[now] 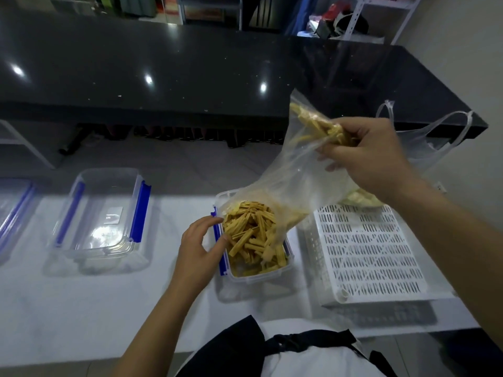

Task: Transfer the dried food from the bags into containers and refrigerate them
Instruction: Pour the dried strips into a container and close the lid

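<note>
Dried food is tipped into storage: a person's right hand (373, 156) gripped the upturned bottom of a clear plastic bag (294, 175), bunching it around a clump of dried food sticks (324, 127), while the bag's mouth hung into a blue-clipped container (255, 278) on the white table (81, 308). The left hand (201, 240), fingers loosely curved, rested against the container's left rim to steady it. Most sticks lay heaped inside, so pouring appeared nearly done. The next move would call for shaking the trapped pieces loose, lifting the bag clear and sealing the container. An empty container (100, 221) and a white perforated basket (364, 254) flanked it.
</note>
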Demonstrator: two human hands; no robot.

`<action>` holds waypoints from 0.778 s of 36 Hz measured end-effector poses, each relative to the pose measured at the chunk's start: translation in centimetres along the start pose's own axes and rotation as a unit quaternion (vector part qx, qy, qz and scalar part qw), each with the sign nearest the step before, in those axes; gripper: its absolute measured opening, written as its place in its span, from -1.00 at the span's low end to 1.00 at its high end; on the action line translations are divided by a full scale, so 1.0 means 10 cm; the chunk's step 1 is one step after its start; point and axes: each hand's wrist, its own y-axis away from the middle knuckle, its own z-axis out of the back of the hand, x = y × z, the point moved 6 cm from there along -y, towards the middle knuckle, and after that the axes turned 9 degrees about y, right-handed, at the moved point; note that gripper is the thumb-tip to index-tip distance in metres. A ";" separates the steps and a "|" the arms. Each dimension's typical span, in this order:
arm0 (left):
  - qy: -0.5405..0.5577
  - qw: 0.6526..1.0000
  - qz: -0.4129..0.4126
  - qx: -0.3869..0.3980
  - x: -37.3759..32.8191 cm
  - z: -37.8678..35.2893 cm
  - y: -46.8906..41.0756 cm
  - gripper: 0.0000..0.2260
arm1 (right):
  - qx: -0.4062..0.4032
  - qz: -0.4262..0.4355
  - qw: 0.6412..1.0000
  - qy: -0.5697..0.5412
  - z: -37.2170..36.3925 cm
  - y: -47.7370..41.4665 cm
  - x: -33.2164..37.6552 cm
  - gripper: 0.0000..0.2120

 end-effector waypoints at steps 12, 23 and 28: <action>0.045 0.997 -0.001 -0.064 0.00 0.15 -0.01 -0.78 | 0.035 0.055 0.998 0.017 -0.05 0.04 0.34 -0.80; 0.071 0.993 0.008 -0.094 0.14 0.21 0.00 -0.82 | -0.018 0.087 0.996 0.019 0.08 0.02 0.47 -0.79; 0.088 0.993 0.009 -0.084 0.11 0.18 0.03 -0.82 | 0.004 0.093 0.995 0.028 0.05 0.01 0.49 -0.83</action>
